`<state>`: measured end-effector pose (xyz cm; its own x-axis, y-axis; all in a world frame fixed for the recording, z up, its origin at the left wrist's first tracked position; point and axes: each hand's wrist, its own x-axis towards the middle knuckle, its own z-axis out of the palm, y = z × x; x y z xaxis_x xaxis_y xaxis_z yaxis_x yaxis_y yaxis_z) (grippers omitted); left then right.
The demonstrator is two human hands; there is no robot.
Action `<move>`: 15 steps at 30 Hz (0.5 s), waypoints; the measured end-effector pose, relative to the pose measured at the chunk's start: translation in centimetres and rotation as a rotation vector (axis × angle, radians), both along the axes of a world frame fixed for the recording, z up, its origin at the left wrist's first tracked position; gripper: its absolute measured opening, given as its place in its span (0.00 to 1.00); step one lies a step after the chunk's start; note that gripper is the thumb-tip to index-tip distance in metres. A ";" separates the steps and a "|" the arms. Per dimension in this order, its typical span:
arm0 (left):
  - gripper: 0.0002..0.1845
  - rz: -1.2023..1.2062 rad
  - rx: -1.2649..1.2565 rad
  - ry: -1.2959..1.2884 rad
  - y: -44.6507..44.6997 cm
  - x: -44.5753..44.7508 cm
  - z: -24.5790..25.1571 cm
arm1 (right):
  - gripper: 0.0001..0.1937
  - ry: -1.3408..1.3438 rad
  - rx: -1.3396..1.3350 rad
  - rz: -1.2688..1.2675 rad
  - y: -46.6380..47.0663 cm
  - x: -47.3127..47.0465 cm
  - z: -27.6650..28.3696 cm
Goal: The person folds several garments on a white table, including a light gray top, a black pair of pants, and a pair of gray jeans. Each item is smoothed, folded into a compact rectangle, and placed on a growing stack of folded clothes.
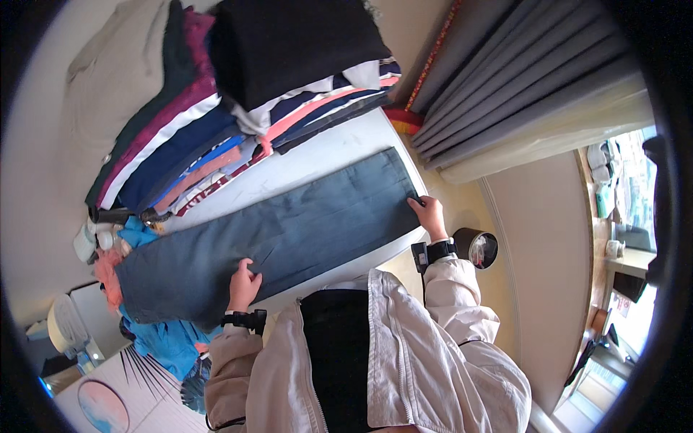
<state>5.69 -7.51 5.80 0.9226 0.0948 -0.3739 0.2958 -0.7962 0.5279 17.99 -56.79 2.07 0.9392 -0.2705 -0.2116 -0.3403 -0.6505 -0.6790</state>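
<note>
A pair of dark blue-grey trousers [303, 216], folded lengthwise, lies flat along a white table [260, 187]. My right hand [427, 214] pinches the hem corner at the narrow end, beside the table's edge. My left hand [244, 287] rests on the near edge of the trousers towards the wider end, its fingers slightly curled; whether it grips the cloth is hard to tell. Beyond the trousers stand two stacks of folded clothes, one topped by a black garment [298, 48], the other with dark green, maroon and navy layers [162, 140].
Blue clothing [168, 346] and a coral cloth [110, 276] lie at the left end. A dark waste bin [475, 248] stands on the floor at right. Grey curtains [509, 70] hang at the upper right. A round fan-like object [67, 322] stands at far left.
</note>
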 end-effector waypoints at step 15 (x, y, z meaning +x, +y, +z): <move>0.17 -0.414 -0.257 -0.400 -27.1 24.6 -2.7 | 0.17 0.032 0.405 0.128 -1.5 -1.2 0.5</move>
<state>30.27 -34.62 3.08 0.9368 -0.3470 0.0445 -0.2699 -0.6357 0.7232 16.84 -58.33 2.52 0.9511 -0.0410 -0.3062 -0.2990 -0.3722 -0.8787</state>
